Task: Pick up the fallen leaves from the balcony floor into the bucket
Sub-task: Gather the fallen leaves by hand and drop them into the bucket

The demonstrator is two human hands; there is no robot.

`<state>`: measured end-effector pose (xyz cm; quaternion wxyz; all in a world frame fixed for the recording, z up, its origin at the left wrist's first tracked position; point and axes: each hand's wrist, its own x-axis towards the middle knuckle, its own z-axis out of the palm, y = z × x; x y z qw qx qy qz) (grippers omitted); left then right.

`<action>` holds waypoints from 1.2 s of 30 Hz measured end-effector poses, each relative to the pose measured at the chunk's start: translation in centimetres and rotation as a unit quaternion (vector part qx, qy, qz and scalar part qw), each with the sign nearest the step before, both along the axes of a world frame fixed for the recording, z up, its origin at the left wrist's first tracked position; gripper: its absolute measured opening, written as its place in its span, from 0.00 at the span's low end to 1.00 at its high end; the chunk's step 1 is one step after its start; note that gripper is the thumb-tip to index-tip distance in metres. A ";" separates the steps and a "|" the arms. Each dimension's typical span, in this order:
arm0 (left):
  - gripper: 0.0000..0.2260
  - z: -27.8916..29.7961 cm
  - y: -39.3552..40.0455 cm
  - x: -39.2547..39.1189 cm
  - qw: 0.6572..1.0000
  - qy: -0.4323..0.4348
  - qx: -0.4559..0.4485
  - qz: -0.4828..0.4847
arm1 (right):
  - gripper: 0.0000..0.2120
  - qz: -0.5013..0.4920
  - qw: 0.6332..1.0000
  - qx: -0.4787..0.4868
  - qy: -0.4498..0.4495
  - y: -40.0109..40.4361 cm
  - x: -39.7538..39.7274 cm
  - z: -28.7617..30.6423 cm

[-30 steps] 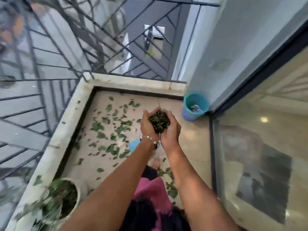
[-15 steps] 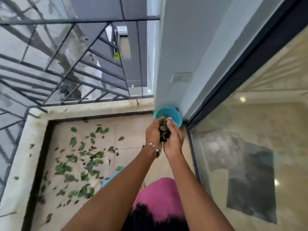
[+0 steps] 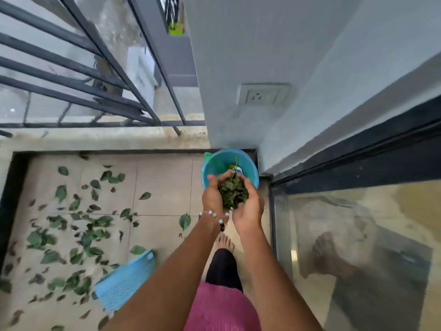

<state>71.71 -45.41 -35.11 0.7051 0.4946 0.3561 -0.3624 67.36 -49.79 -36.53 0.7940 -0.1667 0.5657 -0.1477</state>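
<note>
**Cupped handful of leaves held at the bucket's near rim**

The tiled floor [image 3: 164,177] takes up the lower left, bounded by a pale kerb [image 3: 95,139] with a dark railing [image 3: 78,68] above it. To the right rises a grey wall [image 3: 238,56] bearing a socket [image 3: 262,94], and beyond that a glass door [image 3: 358,247] in a dark frame, reflecting the person's foot.

Loose leaves [image 3: 71,235] lie scattered over the left half of the floor, thickest toward the lower left, pointing every which way with no common axis. A blue ribbed mat [image 3: 124,280] lies tilted among them at the bottom, its long side running from lower left to upper right.

The bucket [image 3: 210,168], turquoise, stands upright in the corner where the kerb meets the wall, mouth up; a little litter and a green stem show inside it.

Both forearms reach forward from the bottom edge. The left hand [image 3: 211,199] and right hand [image 3: 250,206] are pressed together side by side, fingers curled up into one cup that grasps a clump [image 3: 232,193] of dark leaves. The clump is heaped between the palms, its length running along the hands toward the bucket. The fingertips overlap the bucket's near rim in this view. A beaded bracelet [image 3: 213,215] circles the left wrist.

A bare foot [image 3: 224,242] stands on the tiles below the hands, near the door.
</note>
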 end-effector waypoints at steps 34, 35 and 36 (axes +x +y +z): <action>0.09 15.9 14.7 2.8 0.869 -0.187 0.408 -0.210 | 0.15 0.693 0.547 -0.456 0.112 3.5 7.1 16.3; 0.09 17.1 16.1 1.9 0.856 -0.194 0.428 -0.217 | 0.15 0.706 0.514 -0.475 0.108 4.8 7.2 17.6; 0.09 17.9 17.5 1.0 0.848 -0.200 0.441 -0.215 | 0.15 0.719 0.476 -0.496 0.102 6.3 7.3 18.7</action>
